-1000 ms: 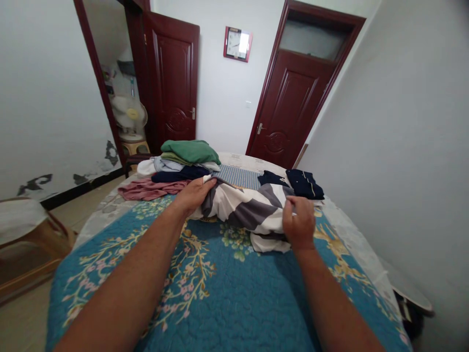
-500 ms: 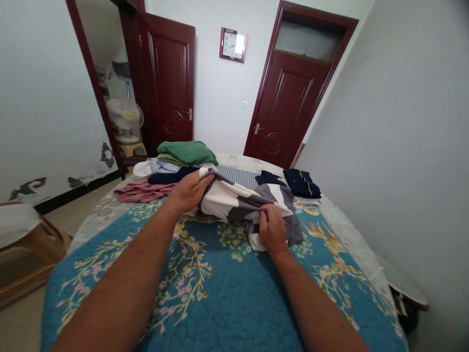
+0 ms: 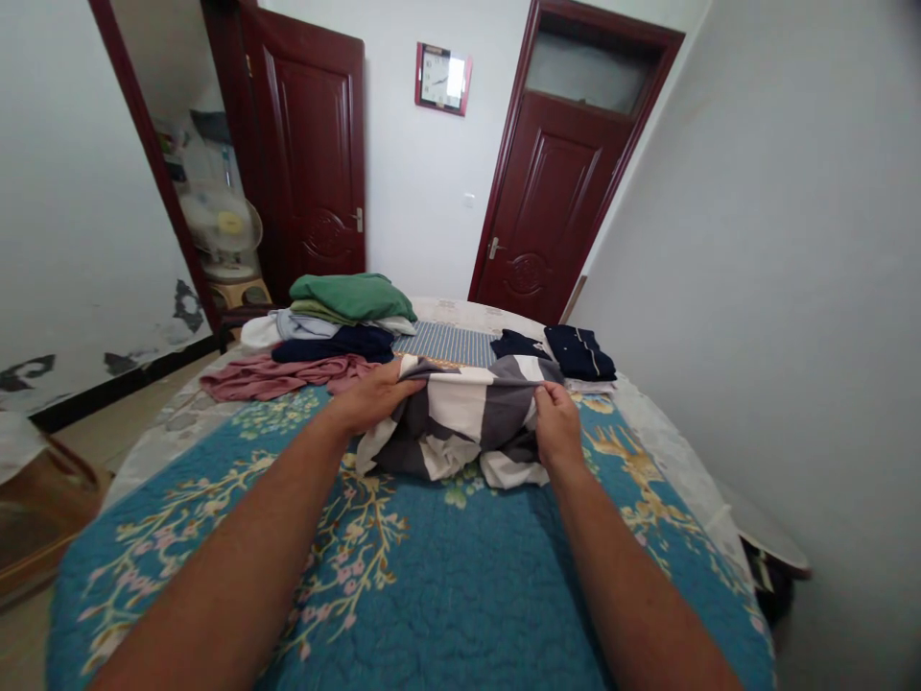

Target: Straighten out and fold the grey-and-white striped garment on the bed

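Observation:
A grey-and-white patterned garment (image 3: 457, 408) hangs stretched between my two hands, its lower folds lying on the blue floral quilt (image 3: 460, 585). Which kind of garment it is, I cannot tell. My left hand (image 3: 378, 395) pinches its upper left edge, thumb on top. At the upper right edge, my right hand (image 3: 557, 422) is closed on the cloth. The top edge runs taut between them, while the lower part is crumpled, with a white fold near my right wrist.
Back left lies a pile with a green garment (image 3: 352, 296), a navy one (image 3: 335, 344) and a pink one (image 3: 280, 376). Folded dark navy clothes (image 3: 581, 353) sit back right. Striped cloth (image 3: 450, 343) lies between them. A plastic stool (image 3: 43, 499) stands at left.
My hands have drawn the garment's top edge level and taut; my right hand is higher. More crumpled cloth now hangs below my left hand. The view has shifted slightly.

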`<act>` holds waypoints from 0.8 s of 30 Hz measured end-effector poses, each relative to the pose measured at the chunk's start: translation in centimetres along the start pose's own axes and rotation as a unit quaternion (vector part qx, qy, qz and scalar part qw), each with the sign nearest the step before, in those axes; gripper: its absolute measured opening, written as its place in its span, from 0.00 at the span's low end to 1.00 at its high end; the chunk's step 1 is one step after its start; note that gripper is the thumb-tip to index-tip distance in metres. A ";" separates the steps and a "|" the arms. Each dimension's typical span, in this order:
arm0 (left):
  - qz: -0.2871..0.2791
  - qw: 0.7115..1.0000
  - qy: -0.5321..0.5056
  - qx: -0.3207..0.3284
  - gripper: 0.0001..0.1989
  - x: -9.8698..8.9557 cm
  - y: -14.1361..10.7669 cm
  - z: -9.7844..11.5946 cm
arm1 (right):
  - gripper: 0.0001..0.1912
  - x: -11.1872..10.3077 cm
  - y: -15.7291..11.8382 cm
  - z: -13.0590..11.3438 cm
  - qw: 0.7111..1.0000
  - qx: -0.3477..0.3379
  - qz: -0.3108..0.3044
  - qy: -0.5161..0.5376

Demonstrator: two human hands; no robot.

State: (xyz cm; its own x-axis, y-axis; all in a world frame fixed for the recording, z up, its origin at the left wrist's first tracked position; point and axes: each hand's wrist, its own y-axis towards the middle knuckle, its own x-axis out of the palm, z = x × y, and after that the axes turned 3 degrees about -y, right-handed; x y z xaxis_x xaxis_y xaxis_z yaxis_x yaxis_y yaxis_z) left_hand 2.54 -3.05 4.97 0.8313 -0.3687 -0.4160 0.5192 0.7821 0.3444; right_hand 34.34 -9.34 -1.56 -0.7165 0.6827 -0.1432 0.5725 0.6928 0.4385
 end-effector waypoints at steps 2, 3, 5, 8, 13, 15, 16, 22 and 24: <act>0.032 0.996 -0.048 -0.065 0.25 1.4 -0.1 -0.8 | 0.19 0.2 -0.1 0.5 0.999 0.030 0.010 -0.004; 0.032 0.993 -0.069 -0.094 0.27 1.9 -0.1 -1.0 | 0.19 0.2 0.0 0.7 0.999 0.043 0.012 -0.002; 0.000 0.990 -0.079 -0.119 0.29 2.4 -0.3 -1.4 | 0.19 0.1 0.1 1.0 0.998 0.055 0.016 0.002; -0.082 0.990 0.031 -0.110 0.27 2.1 -0.4 -1.4 | 0.19 -0.1 0.5 1.2 0.998 0.058 0.029 0.006; -0.123 0.979 0.090 -0.133 0.18 1.1 -0.6 -1.3 | 0.21 -0.5 0.4 1.4 0.999 0.033 0.030 -0.030; -0.133 0.976 -0.065 -0.158 0.18 1.3 -1.0 -1.7 | 0.21 -0.4 -0.1 1.3 0.997 0.009 0.006 -0.071; -0.133 0.963 -0.160 -0.174 0.19 1.5 -1.1 -1.9 | 0.20 -0.2 -0.4 1.2 0.996 -0.008 -0.010 -0.093; -0.015 0.855 -0.475 -0.207 0.15 2.9 -0.7 -3.3 | 0.16 1.4 -3.7 -1.6 0.945 -0.282 0.032 -0.163; 0.012 0.843 -0.497 -0.205 0.12 3.4 -0.1 -3.2 | 0.16 2.1 -5.2 -2.8 0.913 -0.376 0.003 -0.158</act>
State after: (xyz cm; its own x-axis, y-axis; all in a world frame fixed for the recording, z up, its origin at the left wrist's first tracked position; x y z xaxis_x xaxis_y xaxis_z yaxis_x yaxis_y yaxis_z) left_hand 4.65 -2.80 0.82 0.7022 -0.4295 0.5678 0.5568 0.8283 -0.0621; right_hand 28.71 -12.17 -1.62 -0.4959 0.8013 -0.3345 0.0569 0.4144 0.9083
